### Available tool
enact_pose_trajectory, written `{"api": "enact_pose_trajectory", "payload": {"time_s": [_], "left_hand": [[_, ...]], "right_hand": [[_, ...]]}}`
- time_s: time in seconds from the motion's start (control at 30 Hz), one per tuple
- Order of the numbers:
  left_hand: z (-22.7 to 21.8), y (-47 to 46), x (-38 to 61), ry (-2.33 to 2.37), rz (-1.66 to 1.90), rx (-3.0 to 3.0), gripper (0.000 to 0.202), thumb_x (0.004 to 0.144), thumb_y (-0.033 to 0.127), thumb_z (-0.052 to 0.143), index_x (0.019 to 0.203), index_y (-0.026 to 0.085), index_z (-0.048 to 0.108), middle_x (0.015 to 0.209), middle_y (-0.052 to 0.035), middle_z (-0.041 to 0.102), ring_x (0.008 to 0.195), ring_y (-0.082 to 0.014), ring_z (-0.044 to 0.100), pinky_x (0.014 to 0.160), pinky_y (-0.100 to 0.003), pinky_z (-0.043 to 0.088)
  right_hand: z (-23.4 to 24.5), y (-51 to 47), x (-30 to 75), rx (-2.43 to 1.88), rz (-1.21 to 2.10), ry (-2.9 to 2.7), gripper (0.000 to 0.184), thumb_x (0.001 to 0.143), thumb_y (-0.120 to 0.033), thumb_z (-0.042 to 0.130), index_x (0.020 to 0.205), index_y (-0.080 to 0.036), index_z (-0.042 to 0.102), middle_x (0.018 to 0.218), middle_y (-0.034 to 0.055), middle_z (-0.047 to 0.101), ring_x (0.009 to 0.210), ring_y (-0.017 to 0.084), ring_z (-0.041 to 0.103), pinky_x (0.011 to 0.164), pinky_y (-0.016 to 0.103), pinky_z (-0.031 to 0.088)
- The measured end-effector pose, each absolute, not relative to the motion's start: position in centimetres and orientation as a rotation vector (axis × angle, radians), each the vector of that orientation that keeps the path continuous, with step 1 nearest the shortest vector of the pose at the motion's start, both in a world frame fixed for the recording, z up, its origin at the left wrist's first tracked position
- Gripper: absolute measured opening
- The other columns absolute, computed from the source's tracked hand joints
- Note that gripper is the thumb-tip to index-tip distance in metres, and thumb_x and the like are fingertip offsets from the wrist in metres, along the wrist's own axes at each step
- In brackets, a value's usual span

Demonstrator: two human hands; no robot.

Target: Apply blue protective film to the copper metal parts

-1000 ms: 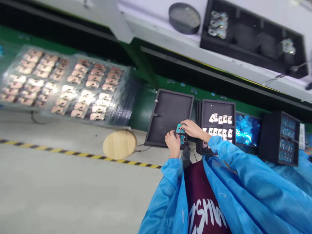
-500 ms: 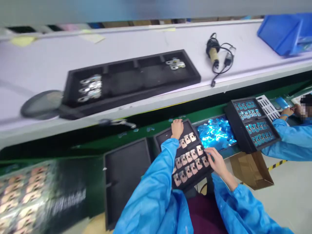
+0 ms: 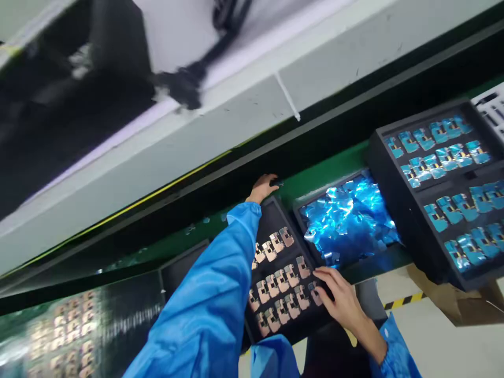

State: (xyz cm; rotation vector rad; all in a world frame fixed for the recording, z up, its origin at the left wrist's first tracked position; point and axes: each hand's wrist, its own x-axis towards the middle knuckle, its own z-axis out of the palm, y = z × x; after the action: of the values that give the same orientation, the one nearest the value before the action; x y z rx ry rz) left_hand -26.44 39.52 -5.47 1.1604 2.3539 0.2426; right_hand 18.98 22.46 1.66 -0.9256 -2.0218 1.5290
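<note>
Two bare hands in blue sleeves work at a black rectangular tray (image 3: 270, 214) holding flat, copper-coloured metal plates (image 3: 282, 281) in three rows. At its far edge is the left hand (image 3: 261, 189), fingers curled, with a small black object (image 3: 277, 182) beside its thumb and fingertips; whether it grips that object cannot be told. Nearer the body, the right hand (image 3: 344, 302) is partly curled, its fingertips and thumb at the tray's right edge, close to the end plates of the two nearer rows; whether it has hold of the edge cannot be told. The copper-coloured plates lie between the hands, some hidden behind the left sleeve (image 3: 208, 294).

Just beyond the right hand lies a heap of shiny, crumpled blue film (image 3: 350, 215) in a shallow dark tray. Farther right of that hand stands a deep black box (image 3: 409, 226) with rows of blue-covered plates (image 3: 451, 209) on top. Left of the left forearm are part of another black tray (image 3: 177, 270) and, farther off, blurred rows of copper-coloured pieces (image 3: 74, 320).
</note>
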Motion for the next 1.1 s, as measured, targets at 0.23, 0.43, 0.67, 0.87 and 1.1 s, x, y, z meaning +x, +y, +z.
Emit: {"api": "enact_pose_trajectory", "payload": {"time_s": [0.23, 0.43, 0.67, 0.87, 1.1], "left_hand": [[-6.5, 41.2, -27.5, 2.379, 0.202, 1.051, 0.021, 0.073, 0.012, 0.083, 0.087, 0.021, 0.070, 0.085, -0.0036, 0.071, 0.091, -0.0246, 0.071, 0.092, -0.035, 0.058], [-0.5, 37.9, -23.7, 2.499, 0.378, 0.961, 0.015, 0.095, 0.027, 0.064, 0.107, 0.019, 0.070, 0.103, -0.0069, 0.076, 0.092, -0.0213, 0.073, 0.082, -0.031, 0.060], [-0.8, 41.0, -22.2, 2.537, 0.425, 0.804, 0.010, 0.087, 0.022, 0.075, 0.093, 0.022, 0.066, 0.104, -0.0087, 0.078, 0.108, -0.0264, 0.073, 0.099, -0.036, 0.054], [-6.8, 48.9, -21.9, 2.552, 0.509, 0.685, 0.042, 0.081, 0.041, 0.087, 0.107, 0.016, 0.064, 0.120, -0.0229, 0.074, 0.132, -0.0408, 0.065, 0.105, -0.046, 0.052], [-7.5, 51.7, -20.8, 2.475, 0.647, 0.577, 0.042, 0.077, 0.029, 0.085, 0.110, 0.014, 0.066, 0.111, -0.0171, 0.076, 0.120, -0.0381, 0.071, 0.094, -0.047, 0.059]], "right_hand": [[0.7, 25.2, 21.0, -0.960, 1.572, -1.932, 0.039, 0.109, -0.022, 0.057, 0.145, -0.033, 0.067, 0.135, 0.0075, 0.076, 0.125, 0.024, 0.076, 0.109, 0.041, 0.065], [4.8, 31.0, 18.5, -0.991, 1.550, -1.838, 0.032, 0.112, -0.026, 0.054, 0.137, -0.029, 0.072, 0.131, 0.0098, 0.076, 0.125, 0.025, 0.075, 0.109, 0.041, 0.064], [7.6, 34.5, 18.7, -1.028, 1.469, -1.814, 0.032, 0.112, -0.027, 0.052, 0.137, -0.030, 0.072, 0.131, 0.0095, 0.075, 0.123, 0.025, 0.074, 0.105, 0.041, 0.064], [3.7, 29.8, 21.2, -1.201, 1.490, -1.825, 0.032, 0.111, -0.026, 0.053, 0.135, -0.032, 0.074, 0.123, 0.0080, 0.078, 0.116, 0.025, 0.078, 0.099, 0.038, 0.066], [1.7, 27.0, 20.9, -1.295, 1.546, -1.794, 0.035, 0.112, -0.025, 0.051, 0.137, -0.034, 0.073, 0.122, 0.0070, 0.078, 0.114, 0.024, 0.078, 0.096, 0.036, 0.067]]}}
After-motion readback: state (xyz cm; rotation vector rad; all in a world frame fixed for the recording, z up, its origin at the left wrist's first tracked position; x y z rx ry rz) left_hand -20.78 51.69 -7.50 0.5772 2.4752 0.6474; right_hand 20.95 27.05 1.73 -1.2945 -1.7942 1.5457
